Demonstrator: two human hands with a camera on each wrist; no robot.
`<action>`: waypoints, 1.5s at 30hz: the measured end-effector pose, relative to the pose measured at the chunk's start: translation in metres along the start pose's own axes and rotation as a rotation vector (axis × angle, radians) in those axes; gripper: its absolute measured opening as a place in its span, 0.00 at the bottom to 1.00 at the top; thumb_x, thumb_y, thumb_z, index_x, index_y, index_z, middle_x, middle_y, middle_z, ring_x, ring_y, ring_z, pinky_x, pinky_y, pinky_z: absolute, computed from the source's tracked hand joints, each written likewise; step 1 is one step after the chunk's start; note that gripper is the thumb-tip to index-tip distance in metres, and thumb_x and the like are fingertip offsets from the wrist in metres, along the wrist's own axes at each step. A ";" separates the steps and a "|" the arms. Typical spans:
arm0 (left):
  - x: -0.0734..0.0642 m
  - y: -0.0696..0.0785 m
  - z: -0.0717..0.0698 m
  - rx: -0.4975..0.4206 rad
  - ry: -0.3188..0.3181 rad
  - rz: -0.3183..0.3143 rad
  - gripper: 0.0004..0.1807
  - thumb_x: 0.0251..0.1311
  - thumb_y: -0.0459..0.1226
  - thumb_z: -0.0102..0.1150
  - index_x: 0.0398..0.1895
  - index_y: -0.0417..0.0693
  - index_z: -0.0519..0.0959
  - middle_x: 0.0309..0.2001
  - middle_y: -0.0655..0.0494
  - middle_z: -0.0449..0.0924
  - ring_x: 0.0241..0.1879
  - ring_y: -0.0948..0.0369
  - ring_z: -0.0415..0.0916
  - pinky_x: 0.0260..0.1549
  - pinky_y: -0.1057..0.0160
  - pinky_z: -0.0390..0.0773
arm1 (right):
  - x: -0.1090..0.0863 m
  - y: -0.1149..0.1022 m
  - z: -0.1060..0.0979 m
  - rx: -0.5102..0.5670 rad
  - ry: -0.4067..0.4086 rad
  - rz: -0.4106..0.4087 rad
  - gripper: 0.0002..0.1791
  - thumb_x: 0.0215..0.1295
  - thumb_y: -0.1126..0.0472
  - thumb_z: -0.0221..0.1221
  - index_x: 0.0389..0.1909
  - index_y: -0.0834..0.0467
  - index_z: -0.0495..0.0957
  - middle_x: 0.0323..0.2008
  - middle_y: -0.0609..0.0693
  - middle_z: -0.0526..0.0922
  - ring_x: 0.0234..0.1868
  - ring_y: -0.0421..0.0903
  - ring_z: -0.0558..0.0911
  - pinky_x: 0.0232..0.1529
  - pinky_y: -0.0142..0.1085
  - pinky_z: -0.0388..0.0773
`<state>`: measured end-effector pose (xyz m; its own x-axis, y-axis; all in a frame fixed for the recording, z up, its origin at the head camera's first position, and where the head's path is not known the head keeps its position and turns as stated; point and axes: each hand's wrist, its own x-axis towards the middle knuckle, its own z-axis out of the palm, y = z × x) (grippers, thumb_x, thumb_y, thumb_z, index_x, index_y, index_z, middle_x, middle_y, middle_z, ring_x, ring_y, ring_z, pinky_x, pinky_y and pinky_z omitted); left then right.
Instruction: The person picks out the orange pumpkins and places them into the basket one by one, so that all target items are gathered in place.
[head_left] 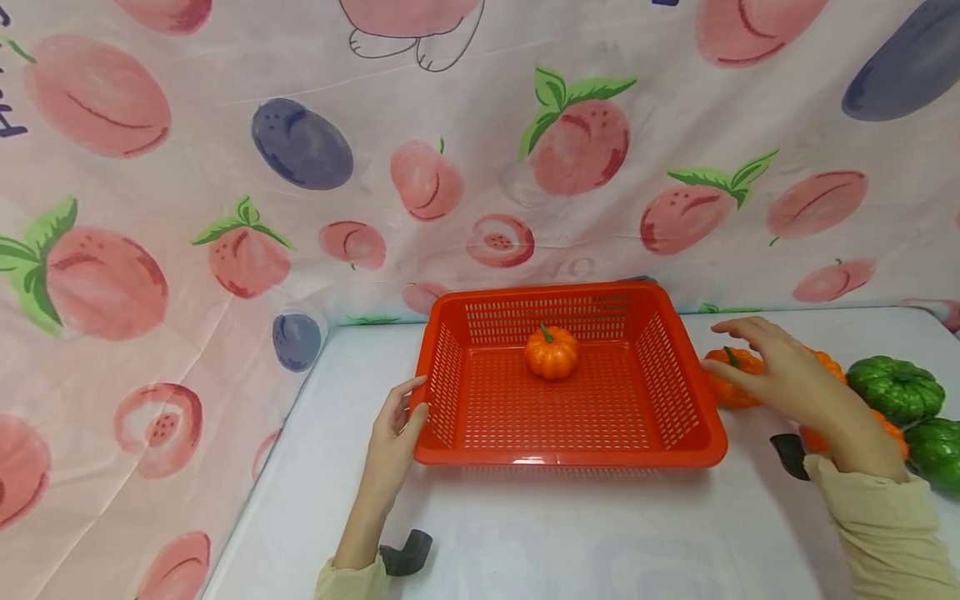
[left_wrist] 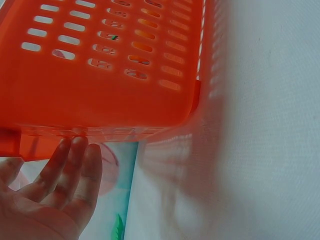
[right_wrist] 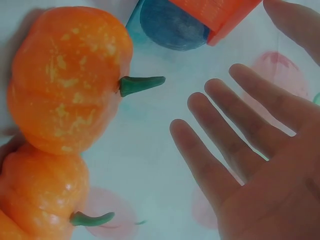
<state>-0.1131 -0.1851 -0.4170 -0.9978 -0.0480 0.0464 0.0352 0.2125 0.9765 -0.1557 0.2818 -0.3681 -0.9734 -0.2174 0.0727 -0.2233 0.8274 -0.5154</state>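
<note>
A red plastic basket (head_left: 570,457) with slotted walls sits on the white table, holding one small orange pumpkin (head_left: 551,357) with a green stem. At the basket's left rim is my left hand (head_left: 392,429); its fingers (left_wrist: 82,182) extend toward the basket wall in the left wrist view, not curled round it. My right hand (head_left: 798,379) hovers just right of the basket, fingers spread and nothing in its grasp. Under its fingertips, in the head view, lies another orange pumpkin (head_left: 729,393). The right wrist view shows a large orange pumpkin (right_wrist: 70,85) beside the spread fingers.
More orange pumpkins lie partly hidden behind my right forearm. Two dark green pumpkins, one (head_left: 896,390) behind the other (head_left: 937,454), stand at the right edge. A fruit-print cloth (head_left: 465,100) hangs along the back and left of the white table (head_left: 525,542).
</note>
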 end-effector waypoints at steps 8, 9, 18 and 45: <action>0.000 0.000 0.000 0.000 0.003 -0.001 0.21 0.73 0.38 0.53 0.67 0.53 0.70 0.61 0.44 0.75 0.58 0.50 0.76 0.51 0.64 0.81 | 0.000 0.008 0.000 -0.016 0.006 -0.014 0.34 0.67 0.48 0.63 0.64 0.67 0.67 0.61 0.70 0.67 0.55 0.71 0.69 0.50 0.68 0.69; 0.000 0.000 0.000 0.000 0.003 -0.004 0.21 0.73 0.38 0.53 0.67 0.53 0.70 0.61 0.44 0.74 0.58 0.50 0.76 0.51 0.64 0.81 | 0.000 0.010 0.001 -0.018 0.009 -0.014 0.34 0.67 0.48 0.63 0.63 0.67 0.67 0.61 0.70 0.68 0.55 0.70 0.69 0.50 0.68 0.70; 0.000 0.000 0.000 0.014 0.002 -0.004 0.22 0.72 0.38 0.53 0.67 0.53 0.70 0.61 0.43 0.74 0.57 0.49 0.76 0.52 0.60 0.81 | 0.001 0.018 0.004 -0.043 -0.022 0.004 0.35 0.67 0.47 0.63 0.63 0.68 0.68 0.61 0.71 0.68 0.57 0.70 0.70 0.51 0.68 0.68; 0.001 -0.001 -0.001 0.007 -0.004 -0.005 0.22 0.72 0.37 0.53 0.68 0.52 0.70 0.61 0.43 0.74 0.58 0.49 0.75 0.52 0.62 0.80 | 0.008 0.040 0.012 -0.038 -0.085 0.021 0.35 0.62 0.53 0.67 0.59 0.76 0.68 0.55 0.75 0.71 0.55 0.70 0.68 0.54 0.68 0.66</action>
<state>-0.1137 -0.1863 -0.4174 -0.9981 -0.0449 0.0411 0.0303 0.2192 0.9752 -0.1719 0.3064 -0.3982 -0.9704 -0.2414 -0.0117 -0.2058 0.8509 -0.4832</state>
